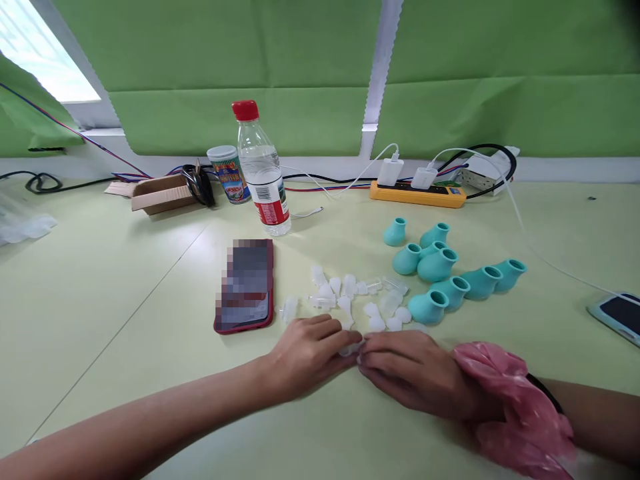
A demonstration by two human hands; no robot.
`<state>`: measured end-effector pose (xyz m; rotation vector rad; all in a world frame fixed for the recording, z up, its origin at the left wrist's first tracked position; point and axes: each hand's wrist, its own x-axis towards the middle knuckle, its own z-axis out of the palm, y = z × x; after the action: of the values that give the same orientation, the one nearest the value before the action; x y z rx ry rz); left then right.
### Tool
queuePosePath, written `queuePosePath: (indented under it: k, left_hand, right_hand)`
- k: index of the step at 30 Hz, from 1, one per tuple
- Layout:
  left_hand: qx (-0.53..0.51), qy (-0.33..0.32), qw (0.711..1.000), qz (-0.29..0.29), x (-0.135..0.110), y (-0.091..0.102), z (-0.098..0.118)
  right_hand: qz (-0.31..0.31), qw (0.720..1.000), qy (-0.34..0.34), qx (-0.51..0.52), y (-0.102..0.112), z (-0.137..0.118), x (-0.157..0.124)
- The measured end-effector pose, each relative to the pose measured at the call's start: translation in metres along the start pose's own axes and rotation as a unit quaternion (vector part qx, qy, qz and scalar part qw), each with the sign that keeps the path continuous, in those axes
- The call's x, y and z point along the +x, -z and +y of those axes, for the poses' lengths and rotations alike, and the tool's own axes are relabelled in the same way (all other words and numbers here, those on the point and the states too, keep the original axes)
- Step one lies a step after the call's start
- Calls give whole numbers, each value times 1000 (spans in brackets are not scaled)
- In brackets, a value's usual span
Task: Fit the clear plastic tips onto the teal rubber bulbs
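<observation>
Fingers closed, my left hand (313,353) grips a small translucent plastic piece (351,349) near the front of the table. My right hand (407,367) meets it from the right, its fingertips pinched at the end of the same piece; whether a second part is there is hidden. Just beyond both hands lies a loose spread of white and clear plastic pieces (323,301), some tube-shaped, some with rounded ends. Several turquoise bulb-shaped pieces with round open necks (429,307) stand or lie behind my right hand. A pink scrunchie (515,400) circles my right wrist.
A phone in a red case (245,287) lies left of the pieces. Behind it stand a water bottle (263,173), a snack can (229,175) and an open cardboard box (163,193). An orange power strip (417,194) with chargers sits at the back; its white cable runs to another phone (617,315).
</observation>
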<state>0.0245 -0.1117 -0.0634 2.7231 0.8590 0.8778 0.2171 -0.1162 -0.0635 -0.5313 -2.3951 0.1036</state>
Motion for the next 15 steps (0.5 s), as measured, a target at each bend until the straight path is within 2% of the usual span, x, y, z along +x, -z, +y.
queuePosePath:
  k: [3,6,8,9,10,11,12,14,15]
  left_hand:
    - [-9,49,998,-27,5,5,-11]
    - [-46,62,996,-50,6,11,-12]
    - [-100,96,990,-35,3,13,-7]
    - [-148,142,979,-16,2,12,-2]
    - [-212,205,956,7,1,11,2]
    - [-292,276,915,29,0,9,7]
    - [-378,337,861,49,0,8,12]
    - [-521,402,750,68,1,4,18]
    - [-567,409,712,70,2,3,20]
  right_hand:
    - [22,1000,5,-11,-4,10,4]
    - [36,999,20,0,-2,15,7]
    - [56,998,28,22,0,16,8]
    - [70,996,35,37,1,16,8]
    - [86,994,46,53,1,17,9]
    - [102,991,58,66,2,17,9]
    - [114,988,69,76,2,17,9]
    - [123,985,82,84,2,17,9]
    - [122,986,79,85,1,17,10]
